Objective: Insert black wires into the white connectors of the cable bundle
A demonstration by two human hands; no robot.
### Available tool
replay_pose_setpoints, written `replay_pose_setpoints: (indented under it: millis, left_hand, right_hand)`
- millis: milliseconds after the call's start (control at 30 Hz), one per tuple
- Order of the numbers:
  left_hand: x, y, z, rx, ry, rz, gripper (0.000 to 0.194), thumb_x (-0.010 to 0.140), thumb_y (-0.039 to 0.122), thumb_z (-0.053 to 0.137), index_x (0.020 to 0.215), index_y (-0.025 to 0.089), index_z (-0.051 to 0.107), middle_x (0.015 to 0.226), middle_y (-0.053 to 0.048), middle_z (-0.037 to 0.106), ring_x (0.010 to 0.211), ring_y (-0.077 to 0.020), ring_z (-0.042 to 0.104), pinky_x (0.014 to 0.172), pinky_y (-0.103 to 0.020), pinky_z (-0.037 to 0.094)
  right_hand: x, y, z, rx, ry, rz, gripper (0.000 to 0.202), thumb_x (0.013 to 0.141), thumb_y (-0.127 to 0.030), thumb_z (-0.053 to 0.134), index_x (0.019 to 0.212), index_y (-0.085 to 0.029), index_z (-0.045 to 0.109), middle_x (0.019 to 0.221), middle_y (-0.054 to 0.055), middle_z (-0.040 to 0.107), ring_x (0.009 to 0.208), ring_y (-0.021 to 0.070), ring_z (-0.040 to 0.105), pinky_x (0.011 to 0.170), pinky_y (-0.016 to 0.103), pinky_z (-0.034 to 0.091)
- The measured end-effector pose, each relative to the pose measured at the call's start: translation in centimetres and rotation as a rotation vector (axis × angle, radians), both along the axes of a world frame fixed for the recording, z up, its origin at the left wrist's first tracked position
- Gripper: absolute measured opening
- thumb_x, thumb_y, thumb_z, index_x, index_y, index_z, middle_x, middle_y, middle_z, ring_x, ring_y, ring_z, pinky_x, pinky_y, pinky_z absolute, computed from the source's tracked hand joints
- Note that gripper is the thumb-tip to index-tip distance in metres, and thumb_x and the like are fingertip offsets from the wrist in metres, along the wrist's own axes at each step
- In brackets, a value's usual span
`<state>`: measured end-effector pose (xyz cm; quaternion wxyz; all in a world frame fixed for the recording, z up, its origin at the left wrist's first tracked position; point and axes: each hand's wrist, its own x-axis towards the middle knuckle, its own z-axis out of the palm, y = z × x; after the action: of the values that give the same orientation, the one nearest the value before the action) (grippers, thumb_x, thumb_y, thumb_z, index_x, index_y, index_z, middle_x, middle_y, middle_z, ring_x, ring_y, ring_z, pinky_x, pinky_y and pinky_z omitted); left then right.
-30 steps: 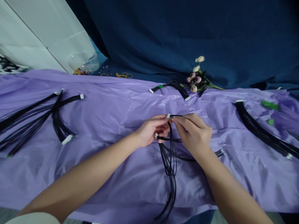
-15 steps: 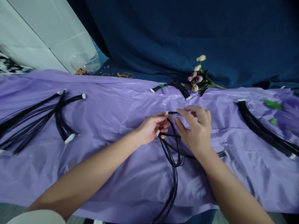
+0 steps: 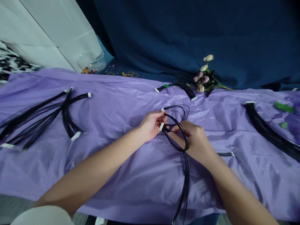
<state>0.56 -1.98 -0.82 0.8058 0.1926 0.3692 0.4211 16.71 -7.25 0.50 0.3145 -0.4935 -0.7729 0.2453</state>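
Between both hands is a black wire harness (image 3: 186, 175) with white plug connectors, its wires looped and its lower end hanging toward the table's front edge. My left hand (image 3: 152, 125) is closed on the connector end, with one small white connector (image 3: 162, 109) at its fingertips and a larger white connector (image 3: 161, 126) just below. My right hand (image 3: 197, 139) is closed around the looped wires to the right; its fingertips are partly hidden behind them. Under my right forearm, a thin strand with bare metal ends (image 3: 226, 154) lies on the purple cloth (image 3: 131, 175).
Several black wire bundles (image 3: 42, 115) lie crossed on the left. Another short harness (image 3: 179, 86) rests at the back beside artificial flowers (image 3: 203, 76), and a thick bundle (image 3: 264, 128) is at the right. Yellow rubber bands (image 3: 131, 74) and a clear plastic cup (image 3: 95, 62) sit behind the cloth.
My right hand has moved down from the upper wires to the loop and closed around it. The upper wires now curve freely above it, and the hanging end has swung right.
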Motion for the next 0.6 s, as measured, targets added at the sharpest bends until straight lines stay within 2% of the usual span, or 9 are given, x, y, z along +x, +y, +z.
replay_pose_setpoints:
  millis: [200, 433, 600]
  left_hand:
    - [0.0, 0.0, -0.2, 0.034, 0.011, 0.002, 0.015, 0.088, 0.018, 0.045, 0.077, 0.013, 0.054, 0.059, 0.001, 0.045, 0.05, -0.0092, 0.046, 0.052, -0.025, 0.048]
    - [0.2, -0.4, -0.2, 0.079, 0.029, 0.001, 0.014, 0.087, 0.017, 0.046, 0.078, 0.013, 0.055, 0.06, 0.0, 0.045, 0.053, -0.0093, 0.046, 0.053, -0.024, 0.048]
    - [0.3, -0.7, 0.1, 0.089, 0.049, 0.006, 0.011, 0.085, 0.016, 0.047, 0.077, 0.013, 0.055, 0.061, 0.0, 0.045, 0.054, -0.0098, 0.047, 0.053, -0.024, 0.048]
  right_hand:
    - [-0.5, -0.1, -0.4, 0.018, 0.031, -0.049, 0.008, 0.081, -0.022, 0.06, 0.076, -0.017, 0.064, 0.072, 0.001, 0.06, 0.063, 0.0112, 0.053, 0.058, 0.022, 0.036]
    - [-0.9, 0.0, -0.7, -0.179, 0.057, -0.124, 0.011, 0.08, -0.025, 0.056, 0.077, -0.017, 0.063, 0.071, 0.001, 0.061, 0.063, 0.0131, 0.055, 0.058, 0.023, 0.038]
    - [-1.1, 0.2, -1.2, -0.185, 0.077, -0.142, 0.012, 0.078, -0.026, 0.055, 0.072, -0.017, 0.06, 0.068, 0.001, 0.059, 0.061, 0.0134, 0.053, 0.057, 0.023, 0.037]
